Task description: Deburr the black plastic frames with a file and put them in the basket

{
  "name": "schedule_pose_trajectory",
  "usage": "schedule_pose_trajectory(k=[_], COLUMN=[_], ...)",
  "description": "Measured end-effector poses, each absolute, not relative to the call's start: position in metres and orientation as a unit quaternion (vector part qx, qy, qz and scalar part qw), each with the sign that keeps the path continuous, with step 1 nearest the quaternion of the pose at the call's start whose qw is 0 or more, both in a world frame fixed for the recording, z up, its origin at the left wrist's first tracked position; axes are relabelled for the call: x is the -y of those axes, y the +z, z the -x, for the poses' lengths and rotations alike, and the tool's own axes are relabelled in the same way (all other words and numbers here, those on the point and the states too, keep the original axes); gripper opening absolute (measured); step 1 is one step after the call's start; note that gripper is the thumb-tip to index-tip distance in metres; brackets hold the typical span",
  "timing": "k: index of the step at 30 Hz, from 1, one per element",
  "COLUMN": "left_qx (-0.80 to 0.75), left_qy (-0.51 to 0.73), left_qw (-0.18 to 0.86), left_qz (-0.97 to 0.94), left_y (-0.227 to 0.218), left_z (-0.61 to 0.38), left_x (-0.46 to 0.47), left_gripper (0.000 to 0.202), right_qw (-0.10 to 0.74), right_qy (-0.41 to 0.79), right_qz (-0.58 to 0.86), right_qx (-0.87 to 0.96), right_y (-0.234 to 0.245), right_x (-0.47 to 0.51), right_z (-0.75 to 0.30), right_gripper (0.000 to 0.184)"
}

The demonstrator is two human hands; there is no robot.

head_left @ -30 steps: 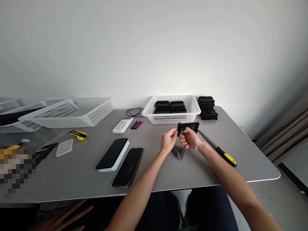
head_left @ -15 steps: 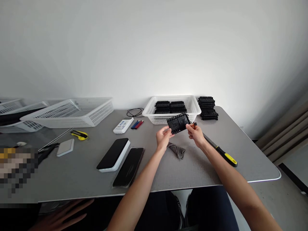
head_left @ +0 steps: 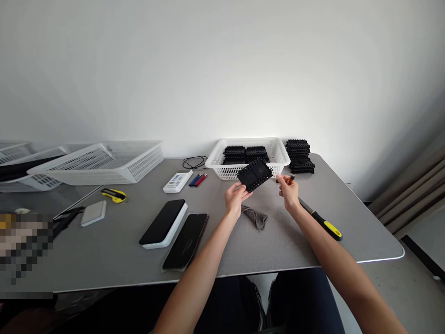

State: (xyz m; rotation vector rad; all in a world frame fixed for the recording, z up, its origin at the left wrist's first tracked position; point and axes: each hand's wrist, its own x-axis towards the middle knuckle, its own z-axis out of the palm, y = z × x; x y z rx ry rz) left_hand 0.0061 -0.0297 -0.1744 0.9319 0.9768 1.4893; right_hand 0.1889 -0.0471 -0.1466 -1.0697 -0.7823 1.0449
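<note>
My left hand (head_left: 235,198) pinches a black rectangular plastic plate (head_left: 254,175) with toothed edges by its lower left corner. The plate is tilted in the air in front of the white basket. To its right, apart from it, my right hand (head_left: 288,191) is closed on a small orange-and-black object (head_left: 290,180); most of it is hidden by the fingers, so its kind is unclear. A crumpled grey cloth (head_left: 256,218) lies on the table below and between the hands. Just past my right wrist is a file-like tool (head_left: 325,224) with a black and yellow handle.
The white basket (head_left: 247,173) holds several similar plates, with more stacked (head_left: 299,157) at its right. On the left lie a power bank (head_left: 163,223), a phone (head_left: 186,242), two lighters (head_left: 198,180), a white box (head_left: 178,181) and a yellow utility knife (head_left: 114,195). Farther left are other baskets (head_left: 100,162).
My right hand has drawn away to the right from the plate with its orange object. The plate has turned in my left hand. Another person's hand at lower left has mostly gone from sight.
</note>
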Motion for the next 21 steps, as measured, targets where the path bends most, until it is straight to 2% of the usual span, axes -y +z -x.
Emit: schedule_pose_trajectory(k=[6, 12, 16, 21], left_qx=[-0.375, -0.358, -0.373, -0.408], left_qy=[0.591, 0.568, 0.551, 0.552], left_qw=[0.578, 0.598, 0.575, 0.521], left_qz=[-0.420, -0.438, -0.476, -0.508], left_y=[-0.171, -0.170, -0.171, -0.169], left_z=[-0.014, -0.017, -0.016, -0.012], left_x=[0.037, 0.043, 0.042, 0.039], left_gripper=[0.053, 0.068, 0.069, 0.052], right_qw=[0.613, 0.610, 0.612, 0.611], right_qy=[0.508, 0.506, 0.498, 0.484], right_qz=[0.459, 0.466, 0.475, 0.487], right_qx=[0.394, 0.394, 0.389, 0.393], right_y=[-0.151, -0.151, -0.149, -0.151], right_x=[0.050, 0.050, 0.050, 0.048], right_z=[-0.178, -0.181, -0.183, -0.184], right_gripper=[0.043, 0.037, 0.033, 0.027])
